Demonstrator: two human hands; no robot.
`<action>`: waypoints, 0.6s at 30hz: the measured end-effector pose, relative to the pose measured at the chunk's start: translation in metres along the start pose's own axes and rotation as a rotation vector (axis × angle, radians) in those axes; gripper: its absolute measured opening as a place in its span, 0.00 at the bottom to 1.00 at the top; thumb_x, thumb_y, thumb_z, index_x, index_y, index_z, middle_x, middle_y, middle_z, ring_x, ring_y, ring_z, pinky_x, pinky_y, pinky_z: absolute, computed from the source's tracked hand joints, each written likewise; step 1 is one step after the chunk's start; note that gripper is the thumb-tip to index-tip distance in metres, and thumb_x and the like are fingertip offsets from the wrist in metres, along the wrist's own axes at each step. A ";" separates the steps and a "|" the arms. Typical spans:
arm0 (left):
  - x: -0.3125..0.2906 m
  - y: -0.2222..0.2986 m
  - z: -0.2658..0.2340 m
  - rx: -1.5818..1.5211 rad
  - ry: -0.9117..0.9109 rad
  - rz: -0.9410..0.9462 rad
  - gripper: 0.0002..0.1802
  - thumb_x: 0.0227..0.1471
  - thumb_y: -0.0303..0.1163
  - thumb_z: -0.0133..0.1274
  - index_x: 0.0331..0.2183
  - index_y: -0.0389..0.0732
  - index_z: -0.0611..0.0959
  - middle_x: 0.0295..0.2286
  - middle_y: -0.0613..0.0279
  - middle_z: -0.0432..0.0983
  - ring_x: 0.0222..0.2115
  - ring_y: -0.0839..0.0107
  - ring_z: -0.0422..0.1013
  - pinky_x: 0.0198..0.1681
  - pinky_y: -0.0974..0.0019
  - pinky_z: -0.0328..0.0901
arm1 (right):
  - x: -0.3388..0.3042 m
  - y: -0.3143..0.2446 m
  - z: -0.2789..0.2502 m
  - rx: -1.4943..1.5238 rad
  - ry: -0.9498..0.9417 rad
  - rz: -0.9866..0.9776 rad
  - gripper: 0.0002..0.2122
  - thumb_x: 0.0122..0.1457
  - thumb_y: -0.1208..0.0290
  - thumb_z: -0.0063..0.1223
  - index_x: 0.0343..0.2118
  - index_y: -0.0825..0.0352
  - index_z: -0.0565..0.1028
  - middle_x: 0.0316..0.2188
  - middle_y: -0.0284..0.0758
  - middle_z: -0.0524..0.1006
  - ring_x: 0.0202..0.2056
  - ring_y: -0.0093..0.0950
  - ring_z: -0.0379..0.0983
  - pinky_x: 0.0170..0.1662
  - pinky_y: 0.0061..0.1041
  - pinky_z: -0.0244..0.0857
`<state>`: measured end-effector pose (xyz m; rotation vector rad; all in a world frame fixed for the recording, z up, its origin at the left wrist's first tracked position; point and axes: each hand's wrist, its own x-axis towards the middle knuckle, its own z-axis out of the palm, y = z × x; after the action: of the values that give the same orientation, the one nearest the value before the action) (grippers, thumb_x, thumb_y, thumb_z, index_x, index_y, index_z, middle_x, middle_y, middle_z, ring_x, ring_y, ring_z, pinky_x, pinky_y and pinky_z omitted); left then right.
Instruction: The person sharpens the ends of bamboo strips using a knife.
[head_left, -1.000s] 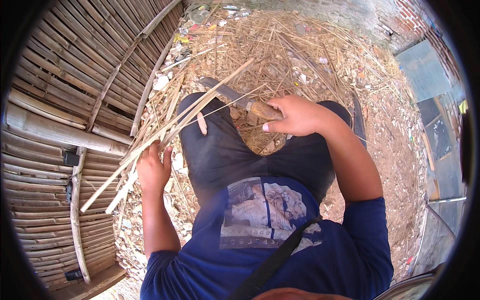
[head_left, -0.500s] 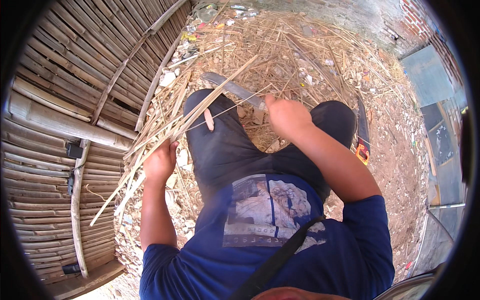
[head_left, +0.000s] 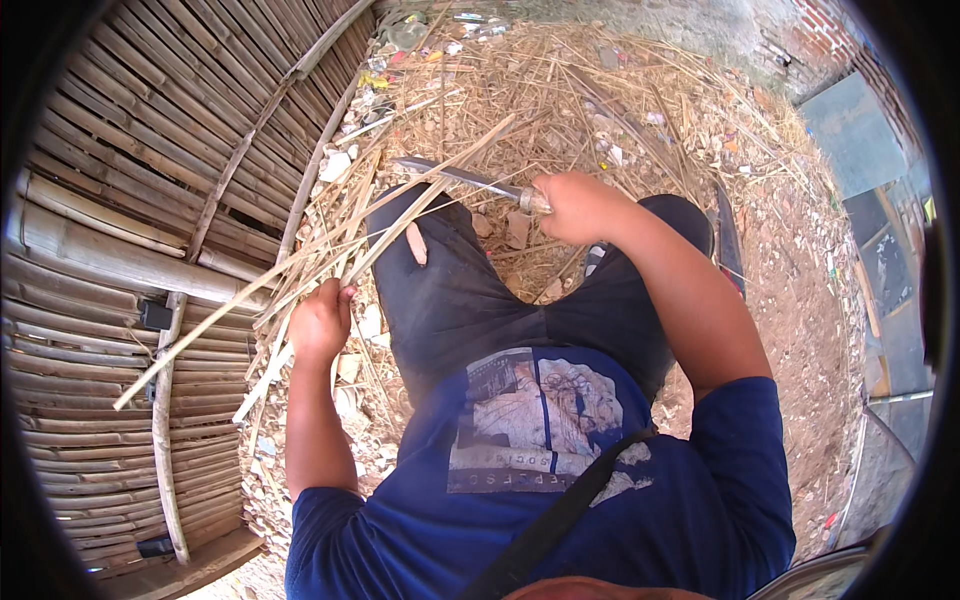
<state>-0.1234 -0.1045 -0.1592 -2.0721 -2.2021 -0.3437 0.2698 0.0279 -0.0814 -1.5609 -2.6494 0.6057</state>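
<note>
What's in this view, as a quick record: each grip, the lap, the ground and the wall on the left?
Left grip: closed on thin wood strips
Right grip: closed on a knife, blade pointing left
Lap: small piece of wood on the left thigh
Ground: dirt, stones, dry scraps
Wall: wooden slats

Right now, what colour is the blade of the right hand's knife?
The blade is grey with a pale streak, best seen in the head view.
</note>
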 end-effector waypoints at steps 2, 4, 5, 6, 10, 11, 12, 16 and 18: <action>0.003 -0.004 0.002 0.002 0.021 0.033 0.18 0.64 0.47 0.50 0.30 0.42 0.76 0.27 0.49 0.80 0.26 0.42 0.75 0.30 0.42 0.68 | 0.004 0.008 0.000 0.077 0.003 -0.046 0.19 0.53 0.67 0.60 0.47 0.72 0.76 0.40 0.50 0.81 0.44 0.48 0.79 0.47 0.44 0.72; 0.006 -0.006 0.001 -0.010 0.039 0.060 0.18 0.64 0.47 0.50 0.30 0.42 0.76 0.26 0.48 0.79 0.26 0.41 0.75 0.30 0.42 0.68 | 0.005 0.007 -0.005 0.090 -0.057 -0.026 0.18 0.53 0.68 0.59 0.46 0.71 0.76 0.40 0.49 0.81 0.44 0.47 0.79 0.47 0.44 0.73; 0.006 -0.006 0.001 -0.024 0.045 0.068 0.19 0.64 0.46 0.51 0.29 0.42 0.76 0.25 0.47 0.79 0.26 0.41 0.75 0.30 0.42 0.67 | 0.005 0.005 -0.008 0.095 -0.088 -0.018 0.18 0.53 0.68 0.59 0.45 0.71 0.76 0.40 0.49 0.81 0.45 0.46 0.79 0.47 0.43 0.73; 0.007 -0.005 0.000 -0.037 0.050 0.076 0.19 0.64 0.46 0.51 0.29 0.41 0.76 0.25 0.47 0.79 0.26 0.40 0.75 0.30 0.42 0.67 | 0.002 -0.001 -0.009 0.017 -0.034 -0.007 0.16 0.53 0.70 0.59 0.44 0.70 0.75 0.37 0.48 0.81 0.42 0.46 0.79 0.44 0.43 0.73; 0.003 0.000 -0.008 -0.097 -0.010 0.020 0.17 0.64 0.43 0.51 0.29 0.39 0.76 0.22 0.42 0.77 0.26 0.39 0.74 0.29 0.41 0.66 | -0.007 -0.028 0.009 -0.258 0.193 0.023 0.13 0.54 0.75 0.55 0.43 0.69 0.72 0.30 0.45 0.82 0.33 0.43 0.82 0.36 0.42 0.75; 0.002 0.002 -0.010 -0.114 -0.014 0.017 0.17 0.64 0.42 0.51 0.29 0.39 0.76 0.22 0.42 0.77 0.26 0.39 0.74 0.29 0.41 0.66 | -0.006 -0.027 0.019 -0.313 0.245 0.035 0.12 0.55 0.76 0.53 0.43 0.68 0.72 0.29 0.43 0.82 0.32 0.42 0.82 0.34 0.41 0.75; 0.001 0.005 -0.013 -0.131 -0.018 0.011 0.17 0.64 0.42 0.51 0.29 0.39 0.76 0.22 0.42 0.77 0.26 0.39 0.74 0.29 0.42 0.66 | -0.004 -0.023 0.024 -0.346 0.316 -0.011 0.12 0.55 0.78 0.51 0.44 0.68 0.71 0.27 0.41 0.83 0.29 0.41 0.83 0.30 0.40 0.75; -0.006 0.010 -0.010 -0.114 0.023 0.026 0.16 0.63 0.42 0.53 0.30 0.40 0.77 0.22 0.44 0.78 0.24 0.41 0.75 0.27 0.43 0.67 | 0.004 -0.015 0.018 -0.395 0.304 0.019 0.13 0.55 0.78 0.52 0.44 0.67 0.71 0.28 0.42 0.83 0.31 0.40 0.83 0.31 0.40 0.76; -0.010 0.014 -0.003 -0.141 0.016 0.019 0.15 0.63 0.43 0.54 0.30 0.41 0.78 0.22 0.45 0.78 0.23 0.42 0.76 0.25 0.44 0.68 | 0.005 -0.007 0.011 -0.400 0.299 0.016 0.13 0.54 0.78 0.52 0.44 0.67 0.72 0.28 0.42 0.83 0.31 0.40 0.83 0.31 0.40 0.76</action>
<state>-0.1090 -0.1144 -0.1573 -2.1503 -2.2066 -0.5263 0.2592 0.0254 -0.0902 -1.6005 -2.6318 -0.1662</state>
